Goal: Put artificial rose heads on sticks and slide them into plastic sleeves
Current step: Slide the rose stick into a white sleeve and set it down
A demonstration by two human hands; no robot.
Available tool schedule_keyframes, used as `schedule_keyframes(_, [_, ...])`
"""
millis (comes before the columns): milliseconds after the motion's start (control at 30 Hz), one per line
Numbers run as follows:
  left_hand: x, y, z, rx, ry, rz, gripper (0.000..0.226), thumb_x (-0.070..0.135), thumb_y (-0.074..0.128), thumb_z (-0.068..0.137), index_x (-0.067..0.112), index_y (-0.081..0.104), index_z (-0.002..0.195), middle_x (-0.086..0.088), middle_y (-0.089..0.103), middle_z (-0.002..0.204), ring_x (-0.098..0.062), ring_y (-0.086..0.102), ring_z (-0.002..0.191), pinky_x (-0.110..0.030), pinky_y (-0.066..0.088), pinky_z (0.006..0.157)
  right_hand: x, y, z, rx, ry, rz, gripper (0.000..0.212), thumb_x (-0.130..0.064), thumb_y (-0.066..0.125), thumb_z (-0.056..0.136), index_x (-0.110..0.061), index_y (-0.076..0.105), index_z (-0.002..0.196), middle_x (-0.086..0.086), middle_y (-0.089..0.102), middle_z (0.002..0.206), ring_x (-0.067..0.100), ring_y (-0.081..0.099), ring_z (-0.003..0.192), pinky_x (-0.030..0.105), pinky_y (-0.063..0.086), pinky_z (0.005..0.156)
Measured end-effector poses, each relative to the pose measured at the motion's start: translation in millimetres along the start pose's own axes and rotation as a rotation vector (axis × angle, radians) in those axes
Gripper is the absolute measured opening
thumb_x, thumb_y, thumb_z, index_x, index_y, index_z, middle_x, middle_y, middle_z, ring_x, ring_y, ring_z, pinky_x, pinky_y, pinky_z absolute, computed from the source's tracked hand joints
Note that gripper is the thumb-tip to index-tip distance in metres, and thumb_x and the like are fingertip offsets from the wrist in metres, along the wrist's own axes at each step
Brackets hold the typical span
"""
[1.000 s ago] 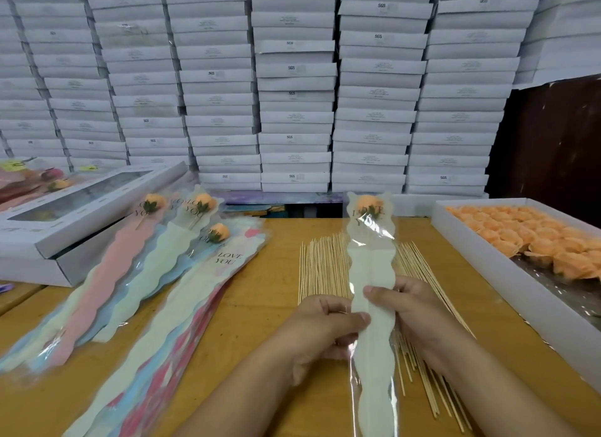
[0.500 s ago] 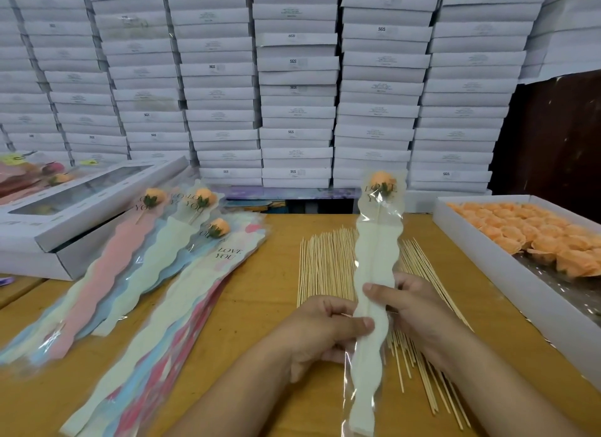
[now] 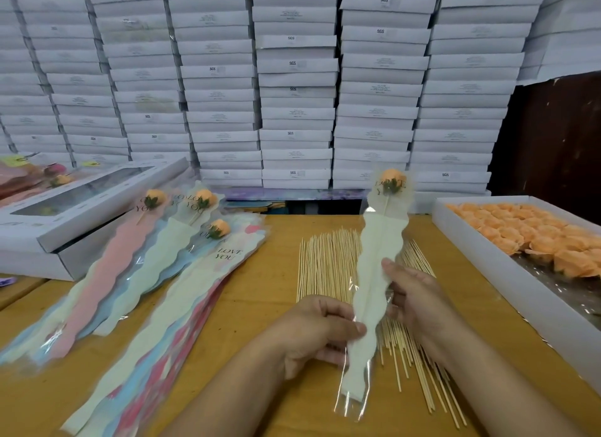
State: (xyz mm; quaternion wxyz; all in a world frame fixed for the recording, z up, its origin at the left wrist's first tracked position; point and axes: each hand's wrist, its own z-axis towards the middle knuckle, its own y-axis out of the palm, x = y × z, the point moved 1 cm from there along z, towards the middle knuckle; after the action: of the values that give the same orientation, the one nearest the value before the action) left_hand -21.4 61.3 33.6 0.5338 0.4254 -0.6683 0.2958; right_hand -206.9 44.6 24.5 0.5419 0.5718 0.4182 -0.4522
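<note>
Above the skewer pile (image 3: pixel 328 267) near the surface's front edge, left hand (image 3: pixel 320 334) and right hand (image 3: pixel 414 301) both pinch the sleeve (image 3: pixel 379 264), rose head (image 3: pixel 391 178) seated up top. Film looks light, floppy, slick; likely best gripped mid-length along the stick.

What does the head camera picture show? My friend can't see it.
Two hands, left and right, hold a sleeve with an orange rose inside. Sticks lie on the table, rose heads fill a box on the right.
</note>
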Motion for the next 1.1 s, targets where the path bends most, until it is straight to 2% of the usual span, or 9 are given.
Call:
schedule_keyframes(167, [25.7,-27.1,-13.0,0.141,0.11,0.07,0.008,0.005,0.07,0.09,0.011,0.073,0.086,-0.005,0.075,0.083,-0.014,0.072,0.073,-0.026,0.059,0.062,0.5,-7.9,7.9,0.032,0.033,0.073,0.034,-0.038,0.051,0.1,-0.011,0.07,0.108,0.006,0.075,0.081,0.011,0.062,0.056,0.022,0.046,0.045])
schedule_keyframes(300, [53.2,-73.4,-24.4,0.39,0.198,0.186,0.004,0.008,0.068,0.092,0.006,0.071,0.093,-0.009,0.076,0.085,-0.019,0.07,0.075,-0.028,0.059,0.064,2.3,-10.4,9.0,0.019,0.027,0.03,0.032,-0.034,0.05,0.101,-0.01,0.07,0.11,0.006,0.075,0.083,0.011,0.063,0.058,0.022,0.047,0.047])
schedule_keyframes(533, [54.5,-194.6,-50.5,0.81,0.235,0.251,0.015,-0.001,0.071,0.088,0.008,0.062,0.08,-0.01,0.054,0.073,-0.019,0.049,0.062,-0.028,0.045,0.063,3.4,-9.8,9.0,0.014,0.008,0.003,0.026,-0.027,0.053,0.1,-0.011,0.07,0.111,0.006,0.075,0.082,0.011,0.063,0.058,0.023,0.047,0.048])
schedule_keyframes(600, [41.9,-229.1,-58.9,0.976,0.205,0.298,0.011,-0.003,0.074,0.084,0.003,0.067,0.089,-0.014,0.059,0.083,-0.022,0.05,0.068,-0.032,0.046,0.07,4.1,-9.5,9.5,0.012,0.005,-0.001,0.026,-0.027,0.053,0.099,-0.011,0.07,0.11,0.005,0.075,0.082,0.01,0.063,0.058,0.022,0.047,0.048])
schedule_keyframes(667, [28.0,-254.3,-66.2,1.105,0.109,0.4,0.029,0.004,0.079,0.083,0.002,0.07,0.11,-0.019,0.066,0.094,-0.028,0.057,0.073,-0.037,0.048,0.077,5.1,-9.5,10.6,0.013,0.005,0.0,0.025,-0.026,0.053,0.099,-0.011,0.07,0.11,0.006,0.075,0.082,0.01,0.063,0.058,0.022,0.047,0.047])
schedule_keyframes(833, [2.1,-269.1,-74.4,1.202,-0.02,0.808,0.05,0.018,0.077,0.085,0.01,0.058,0.131,-0.019,0.07,0.112,-0.035,0.062,0.09,-0.041,0.051,0.076,6.4,-10.1,13.6,0.019,0.013,0.004,0.024,-0.024,0.053,0.099,-0.01,0.071,0.108,0.006,0.075,0.081,0.01,0.063,0.056,0.021,0.046,0.044])
schedule_keyframes(900, [-1.7,-265.7,-73.6,1.232,-0.01,0.874,0.051,0.016,0.075,0.085,0.011,0.054,0.131,-0.014,0.069,0.105,-0.029,0.063,0.077,-0.036,0.053,0.066,6.6,-10.4,13.7,0.021,0.011,0.0,0.024,-0.024,0.053,0.099,-0.011,0.071,0.107,0.006,0.075,0.081,0.01,0.063,0.056,0.021,0.046,0.045])
schedule_keyframes(967, [-4.6,-262.0,-72.2,1.251,-0.036,0.942,0.037,0.016,0.071,0.087,0.016,0.055,0.12,-0.005,0.065,0.09,-0.02,0.062,0.061,-0.026,0.047,0.048,6.4,-10.8,12.9,0.021,0.008,-0.007,0.023,-0.023,0.053,0.099,-0.011,0.071,0.107,0.006,0.075,0.082,0.011,0.063,0.057,0.022,0.046,0.045])
schedule_keyframes(1100, [-6.4,-257.9,-71.7,1.247,-0.124,1.099,0.005,0.023,0.064,0.093,0.02,0.066,0.097,0.0,0.063,0.075,-0.015,0.064,0.05,-0.022,0.046,0.046,4.7,-10.7,10.3,0.016,0.003,-0.007,0.023,-0.023,0.053,0.1,-0.012,0.072,0.107,0.006,0.075,0.082,0.011,0.063,0.059,0.022,0.048,0.046])
